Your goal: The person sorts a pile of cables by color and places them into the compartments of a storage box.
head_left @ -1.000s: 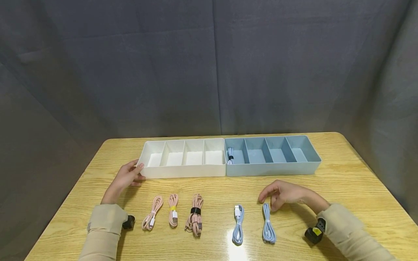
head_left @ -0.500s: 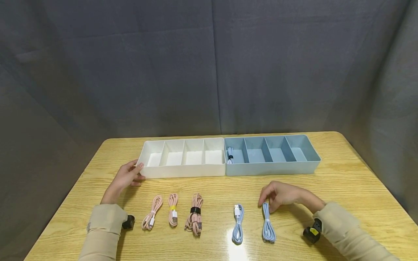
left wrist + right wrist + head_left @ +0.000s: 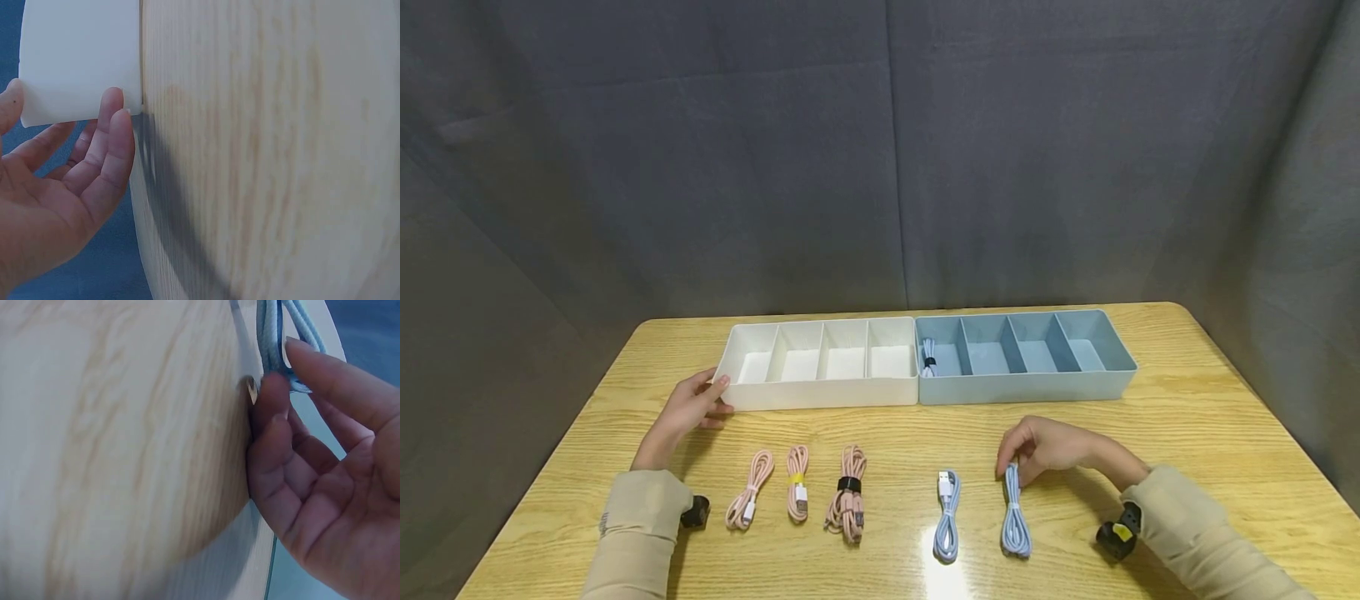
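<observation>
From the head view, the right hand pinches the top loop of a coiled light-blue cable that lies on the wooden table, just right of a second blue cable. The left hand rests with relaxed fingers against the left end of the white divided tray; a blue divided tray adjoins it and holds one bundled cable in its leftmost compartment. Three pink cables lie left of the blue ones.

The left wrist view shows straight fingers touching the white tray's corner.

The right wrist view shows thumb and fingertips closing on the blue cable's end.
</observation>
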The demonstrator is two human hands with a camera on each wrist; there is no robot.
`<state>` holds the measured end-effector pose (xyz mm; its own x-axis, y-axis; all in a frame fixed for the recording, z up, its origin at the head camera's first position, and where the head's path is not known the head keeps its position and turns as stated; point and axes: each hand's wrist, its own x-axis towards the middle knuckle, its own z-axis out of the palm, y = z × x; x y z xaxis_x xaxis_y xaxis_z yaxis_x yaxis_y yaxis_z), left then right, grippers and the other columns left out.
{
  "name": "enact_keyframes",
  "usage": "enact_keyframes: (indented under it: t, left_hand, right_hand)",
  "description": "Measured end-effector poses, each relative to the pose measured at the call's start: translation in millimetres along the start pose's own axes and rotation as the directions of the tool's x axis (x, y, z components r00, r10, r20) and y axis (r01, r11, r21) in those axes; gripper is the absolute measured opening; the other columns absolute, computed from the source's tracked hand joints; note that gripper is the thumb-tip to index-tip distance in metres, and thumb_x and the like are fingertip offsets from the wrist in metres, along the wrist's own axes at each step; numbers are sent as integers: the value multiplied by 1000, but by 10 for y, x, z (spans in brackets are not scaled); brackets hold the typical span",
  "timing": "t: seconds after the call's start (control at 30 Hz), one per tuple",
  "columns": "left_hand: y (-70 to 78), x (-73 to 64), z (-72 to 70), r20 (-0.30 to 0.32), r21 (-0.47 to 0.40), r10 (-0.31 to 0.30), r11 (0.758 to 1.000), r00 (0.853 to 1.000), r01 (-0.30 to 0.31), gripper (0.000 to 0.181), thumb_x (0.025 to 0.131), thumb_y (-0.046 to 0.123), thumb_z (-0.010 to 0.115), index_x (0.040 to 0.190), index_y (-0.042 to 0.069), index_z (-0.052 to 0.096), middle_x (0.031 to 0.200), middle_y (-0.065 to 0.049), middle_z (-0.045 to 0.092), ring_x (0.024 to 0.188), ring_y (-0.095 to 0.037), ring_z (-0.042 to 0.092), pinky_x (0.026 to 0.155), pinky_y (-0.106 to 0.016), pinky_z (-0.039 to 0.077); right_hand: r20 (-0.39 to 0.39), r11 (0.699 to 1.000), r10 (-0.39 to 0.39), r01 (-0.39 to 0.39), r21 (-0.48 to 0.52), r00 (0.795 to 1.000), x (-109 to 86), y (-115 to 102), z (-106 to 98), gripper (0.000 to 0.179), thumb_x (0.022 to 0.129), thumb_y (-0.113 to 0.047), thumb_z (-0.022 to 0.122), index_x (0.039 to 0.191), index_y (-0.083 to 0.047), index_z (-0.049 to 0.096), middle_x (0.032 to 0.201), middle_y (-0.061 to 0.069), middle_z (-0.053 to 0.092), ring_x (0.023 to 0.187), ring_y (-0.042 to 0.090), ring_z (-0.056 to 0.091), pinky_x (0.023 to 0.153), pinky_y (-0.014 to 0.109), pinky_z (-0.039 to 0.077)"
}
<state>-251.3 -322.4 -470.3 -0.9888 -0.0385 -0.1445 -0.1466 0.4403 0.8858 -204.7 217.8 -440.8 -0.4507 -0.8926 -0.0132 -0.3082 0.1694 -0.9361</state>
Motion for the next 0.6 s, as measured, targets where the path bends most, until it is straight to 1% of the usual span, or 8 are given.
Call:
enact_keyframes:
  t: [0.03,0.07,0.17,0.27,0.33,0.4,0.53,0.6]
  left_hand:
    - [1,-1,-4,4,0,4,1000,1000,-4,82,86,56,45,142,1,23,112,-24,48,79,-19,63,62,-37,55]
    - [59,-42,-1,9,1,2,1000,1000,-2,81,87,55,45,142,0,23,112,-24,48,79,-20,63,63,-37,55]
    - [285,-215,7,28,6,3,1000,1000,-4,78,91,51,44,141,-4,22,112,-25,47,79,-17,62,64,-35,54]
    - [472,-358,19,32,4,-18,1000,999,17,74,92,47,45,141,-4,24,112,-24,48,78,-13,62,65,-33,54]
    - [468,-359,12,39,4,-6,1000,999,6,75,92,48,45,140,-6,23,111,-25,48,77,-13,62,65,-33,54]
    - [437,-339,10,36,-15,-14,1000,999,14,75,91,49,46,141,-3,25,112,-24,48,76,-11,61,64,-32,54]
    - [310,-256,5,28,-24,-7,1000,1000,8,79,89,53,47,141,-1,25,114,-26,47,75,-11,61,64,-32,54]
    - [241,-211,4,17,-20,-7,1000,1000,7,80,88,55,47,142,1,25,115,-25,47,75,-11,61,65,-33,54]
  right_hand:
    - [-9,999,34,-34,19,999,-8,-7,2,20,71,10,66,91,10,66,83,7,66,66,3,56,55,20,48]
    - [-11,999,40,-39,21,999,-14,-9,1,20,71,10,66,91,11,65,81,9,66,64,3,56,54,19,48]
    - [-17,993,91,-90,70,996,-30,-23,1,21,72,8,66,92,14,64,79,8,67,65,5,58,57,19,49]
    - [-16,988,102,-99,121,995,-38,-31,-7,22,74,8,66,94,17,62,81,8,68,70,8,61,62,22,52]
    - [-21,986,97,-93,137,995,-42,-37,-14,23,75,8,66,95,18,61,83,9,68,73,9,61,64,24,52]
    - [-30,987,90,-85,136,996,-48,-43,-24,23,75,7,66,95,18,60,84,11,68,74,9,61,64,23,52]
    - [-45,991,63,-57,122,997,-59,-45,-45,24,77,7,65,96,19,59,86,21,66,74,7,60,63,23,52]
    - [-57,992,58,-51,116,997,-67,-43,-55,24,77,6,64,96,19,58,87,20,65,73,6,59,62,23,51]
